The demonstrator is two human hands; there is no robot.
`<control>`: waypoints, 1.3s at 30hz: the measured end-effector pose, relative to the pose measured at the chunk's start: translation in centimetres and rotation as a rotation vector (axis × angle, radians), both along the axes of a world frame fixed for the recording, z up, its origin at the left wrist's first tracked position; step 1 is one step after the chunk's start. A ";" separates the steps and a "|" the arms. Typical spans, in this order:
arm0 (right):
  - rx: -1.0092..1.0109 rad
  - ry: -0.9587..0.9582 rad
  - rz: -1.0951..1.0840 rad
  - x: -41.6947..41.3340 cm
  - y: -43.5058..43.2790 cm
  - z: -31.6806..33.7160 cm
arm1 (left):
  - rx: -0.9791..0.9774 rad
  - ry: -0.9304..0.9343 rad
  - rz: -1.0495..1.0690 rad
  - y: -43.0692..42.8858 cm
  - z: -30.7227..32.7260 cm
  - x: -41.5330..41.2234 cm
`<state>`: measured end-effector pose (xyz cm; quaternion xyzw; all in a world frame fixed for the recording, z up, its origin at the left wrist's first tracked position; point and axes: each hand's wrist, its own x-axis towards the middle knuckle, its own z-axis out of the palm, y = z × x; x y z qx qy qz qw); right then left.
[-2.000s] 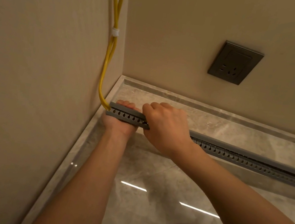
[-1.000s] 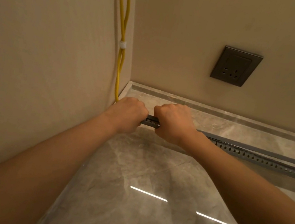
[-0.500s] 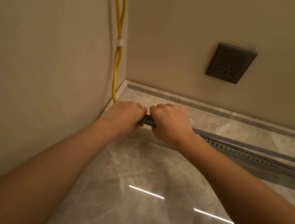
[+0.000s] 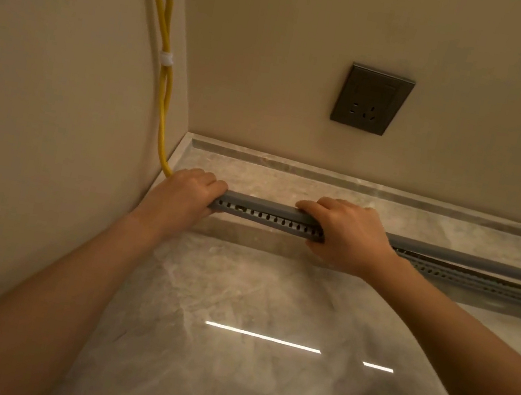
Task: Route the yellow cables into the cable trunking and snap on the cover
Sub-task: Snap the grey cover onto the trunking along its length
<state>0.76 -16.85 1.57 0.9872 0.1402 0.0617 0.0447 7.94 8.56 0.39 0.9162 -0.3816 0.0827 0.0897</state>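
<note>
A grey slotted cable trunking (image 4: 269,219) runs along a stone ledge from the left corner off to the right. Its grey cover (image 4: 261,203) lies on top; further right the cover sits slightly raised above the slotted side. My left hand (image 4: 183,192) grips the trunking's left end at the corner, fingers curled over the cover. My right hand (image 4: 343,234) grips it a little further right, fingers over the top, thumb under the front. Two yellow cables (image 4: 164,83) come down the left wall, bound by a white tie (image 4: 166,59), and vanish behind my left hand.
A dark grey wall socket (image 4: 372,99) sits on the back wall above the ledge. The beige left wall (image 4: 45,89) stands close beside my left arm. A glossy grey stone floor (image 4: 242,351) spreads in front of the ledge (image 4: 291,171).
My right hand has slid to the right along the trunking, away from my left hand, baring a stretch of covered trunking between them. My left hand has stayed at the corner end.
</note>
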 end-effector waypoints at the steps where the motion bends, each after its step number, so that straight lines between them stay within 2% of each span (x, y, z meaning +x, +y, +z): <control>1: 0.011 0.012 -0.034 -0.2 -0.6 0.1 | -0.002 -0.003 0.002 0.1 0.0 0.0; 4: -0.054 0.011 -0.044 -0.4 -1.4 0.0 | 0.010 -0.026 0.012 0.0 -0.5 -0.2; 9: -0.200 -0.002 0.031 -0.1 -0.4 -0.3 | 0.205 -0.060 0.141 -0.6 -0.8 -0.2; 12: -0.219 0.008 0.046 -0.2 0.0 -0.2 | 0.253 -0.083 0.164 -0.8 -0.7 -0.2; 15: -0.219 0.018 0.058 0.0 0.5 0.3 | 0.181 -0.089 0.117 -1.8 -0.8 -0.8; 21: -0.246 0.055 0.052 0.3 1.2 1.0 | -0.030 -0.182 -0.186 -5.3 -0.4 -2.8; 24: -0.253 0.047 0.056 0.3 1.1 0.9 | -0.085 -0.176 -0.193 -5.6 -0.2 -3.2; 29: -0.174 -0.049 0.075 -0.5 0.6 0.2 | -0.112 -0.189 -0.196 -5.6 -0.4 -3.3; 35: -0.010 -0.300 0.118 -2.3 0.7 -0.4 | -0.056 -0.143 -0.211 -5.5 -0.3 -3.2; 39: 0.046 -0.304 0.039 -2.2 1.1 -0.8 | -0.054 -0.156 -0.217 -5.7 -0.4 -3.1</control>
